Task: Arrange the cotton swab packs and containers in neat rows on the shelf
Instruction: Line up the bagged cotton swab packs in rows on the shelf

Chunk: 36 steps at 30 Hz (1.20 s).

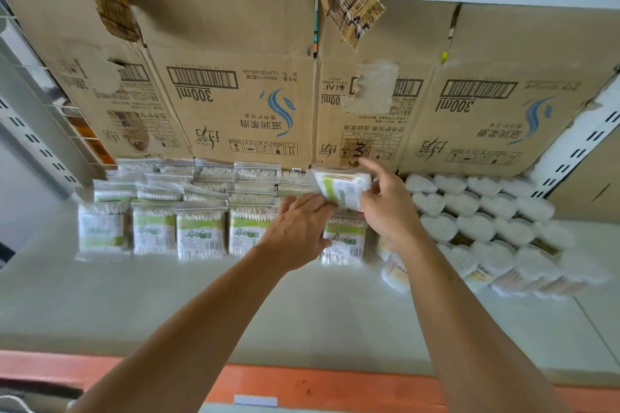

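Orange shelf lip [335, 386] crosses the frame's bottom, bare white shelf [167, 305] open above. At centre the right hand [389, 211] pinches a raised swab pack [342, 188], forefinger straight; the left hand [298, 228] grips its lower corner with bent fingers. Pack rows [201, 231] stand centre-left, round containers [486, 221] centre-right.

Green-labelled swab packs [200, 234] stand rowed at left — round containers [476, 228] cluster right.

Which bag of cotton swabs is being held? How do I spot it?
Find the brown cardboard behind the shelf. Just below its middle, between the bagged packs and the round containers, the right hand holds one pack. Only it is lifted and tilted; the others sit in rows.
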{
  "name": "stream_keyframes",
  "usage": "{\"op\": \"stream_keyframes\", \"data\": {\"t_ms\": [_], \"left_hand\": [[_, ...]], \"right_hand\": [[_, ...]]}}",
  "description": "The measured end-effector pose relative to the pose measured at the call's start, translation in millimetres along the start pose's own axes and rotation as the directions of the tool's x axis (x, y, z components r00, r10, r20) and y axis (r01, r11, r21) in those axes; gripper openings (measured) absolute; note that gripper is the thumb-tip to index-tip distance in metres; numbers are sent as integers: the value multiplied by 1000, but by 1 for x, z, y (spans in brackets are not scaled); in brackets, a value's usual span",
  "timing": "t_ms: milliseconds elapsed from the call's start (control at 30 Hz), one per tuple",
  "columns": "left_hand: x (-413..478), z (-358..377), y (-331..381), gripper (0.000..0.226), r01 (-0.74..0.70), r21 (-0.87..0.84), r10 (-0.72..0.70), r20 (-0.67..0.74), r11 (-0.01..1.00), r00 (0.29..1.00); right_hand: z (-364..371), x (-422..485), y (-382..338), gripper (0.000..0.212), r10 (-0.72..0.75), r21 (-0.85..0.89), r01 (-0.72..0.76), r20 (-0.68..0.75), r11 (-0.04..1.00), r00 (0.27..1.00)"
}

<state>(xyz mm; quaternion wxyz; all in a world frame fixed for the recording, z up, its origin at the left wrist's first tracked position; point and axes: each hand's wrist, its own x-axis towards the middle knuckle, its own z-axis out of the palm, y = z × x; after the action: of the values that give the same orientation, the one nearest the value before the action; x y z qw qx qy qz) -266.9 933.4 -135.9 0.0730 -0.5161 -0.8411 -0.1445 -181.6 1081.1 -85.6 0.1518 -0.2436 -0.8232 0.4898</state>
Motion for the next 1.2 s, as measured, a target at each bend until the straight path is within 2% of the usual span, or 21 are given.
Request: {"op": "stream_keyframes", "data": {"t_ms": [100, 233, 333, 433, 500, 567, 600, 667, 733, 800, 933, 1033, 1200], "left_hand": [[0, 1, 0, 62, 1, -6, -1, -7, 1000, 1000], [4, 1, 1, 56, 17, 28, -18, 46, 999, 999], [5, 2, 0, 59, 22, 32, -24, 59, 999, 998], [4, 2, 0, 69, 8, 33, -10, 65, 999, 998], [3, 1, 1, 72, 3, 30, -5, 58, 1000, 998], [2, 1, 1, 70, 2, 17, -3, 39, 1000, 999], [1, 1, 1, 69, 3, 14, -4, 30, 1000, 1000], [1, 1, 0, 65, 7, 0, -7, 22, 1000, 1000], [0, 2, -1, 60, 8, -17, -7, 16, 1000, 1000], [0, 1, -1, 57, 5, -27, -4, 12, 1000, 1000], [-1, 0, 1, 55, -11, -25, 11, 2, 1000, 1000], [-2, 2, -2, 53, -7, -23, 7, -20, 1000, 1000], [-4, 4, -4, 43, -1, -49, -2, -64, 999, 998]], "right_hand": [[0, -1, -5, 43, -20, -161, 34, 93, 986, 996], [1, -3, -8, 23, -47, -164, 76, 169, 984, 984], [3, -1, -8, 39, -37, -122, 60, 179, 991, 983], [8, 3, -10, 55, -39, -145, 57, 129, 988, 991], [11, 6, -13, 55, -52, -183, 64, 72, 981, 996], [10, 7, -16, 45, -55, -185, 63, 48, 981, 997], [8, 8, -18, 42, -42, -171, 53, 66, 984, 997], [1, 7, -23, 51, -27, -135, 50, 170, 990, 985], [-3, 7, -28, 45, -19, -134, 59, 283, 989, 959], [-3, 8, -29, 39, 3, -149, 47, 318, 988, 948], [6, 10, -25, 38, -16, -211, 70, 249, 975, 968], [8, 17, -22, 20, -17, -243, 61, 179, 968, 984], [1, 29, -14, 13, -17, 2, 17, -77, 1000, 997]]}}
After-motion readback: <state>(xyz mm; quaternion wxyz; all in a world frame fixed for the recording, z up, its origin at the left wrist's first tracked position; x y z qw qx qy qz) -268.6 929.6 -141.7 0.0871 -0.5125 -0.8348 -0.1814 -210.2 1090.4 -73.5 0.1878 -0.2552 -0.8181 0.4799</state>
